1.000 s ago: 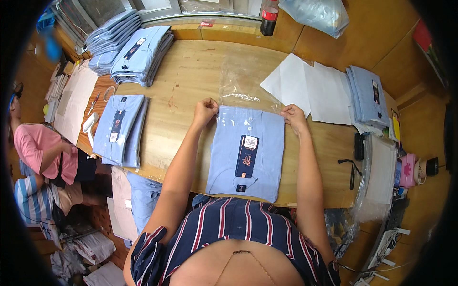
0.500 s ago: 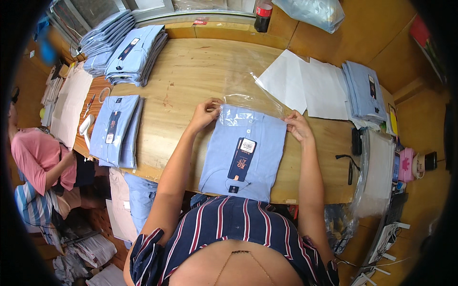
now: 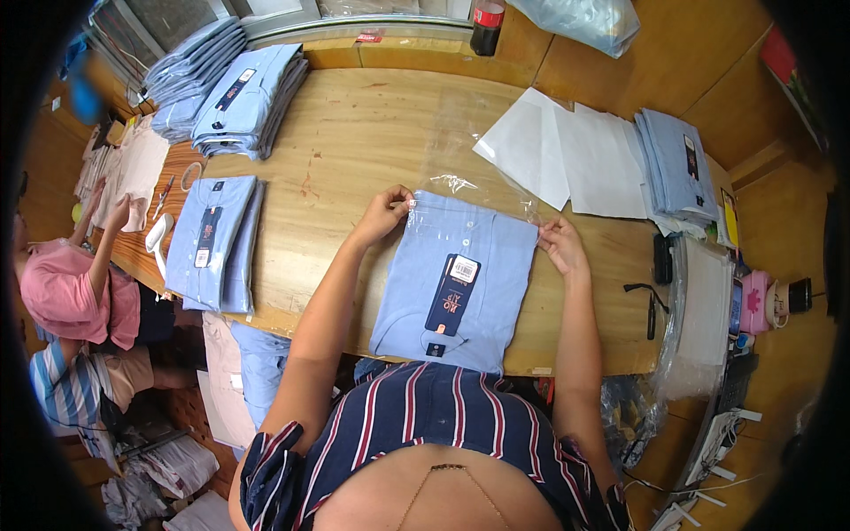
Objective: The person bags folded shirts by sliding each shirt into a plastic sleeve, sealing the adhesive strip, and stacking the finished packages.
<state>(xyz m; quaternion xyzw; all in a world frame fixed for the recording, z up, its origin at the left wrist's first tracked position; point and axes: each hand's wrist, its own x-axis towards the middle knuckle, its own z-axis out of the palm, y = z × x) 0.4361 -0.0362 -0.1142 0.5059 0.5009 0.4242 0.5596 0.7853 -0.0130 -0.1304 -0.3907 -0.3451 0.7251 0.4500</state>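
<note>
In front of me on the table lies a folded light blue shirt (image 3: pixel 496 283), collar end toward my body, with a dark hang tag (image 3: pixel 456 296) on its front. A clear plastic bag (image 3: pixel 453 161) stretches over the shirt's far end and onto the wood beyond. My left hand (image 3: pixel 387 215) pinches the far left corner, where the bag's edge meets the shirt. At the far right corner, my right hand (image 3: pixel 563 250) pinches the bag edge too. How much of the shirt the film covers is hard to see.
More folded blue shirts (image 3: pixel 212 234) lie at left, with tall stacks (image 3: pixel 252 93) behind. White paper sheets (image 3: pixel 602 159) and another shirt stack (image 3: pixel 677 168) are at right. A cola bottle (image 3: pixel 487 28) stands at the back. Another person in pink (image 3: pixel 75 288) works at far left.
My right hand has shifted slightly right and nearer me. The shiny film fold over the shirt's far end has moved away from me. The other person's arms have risen over the side table.
</note>
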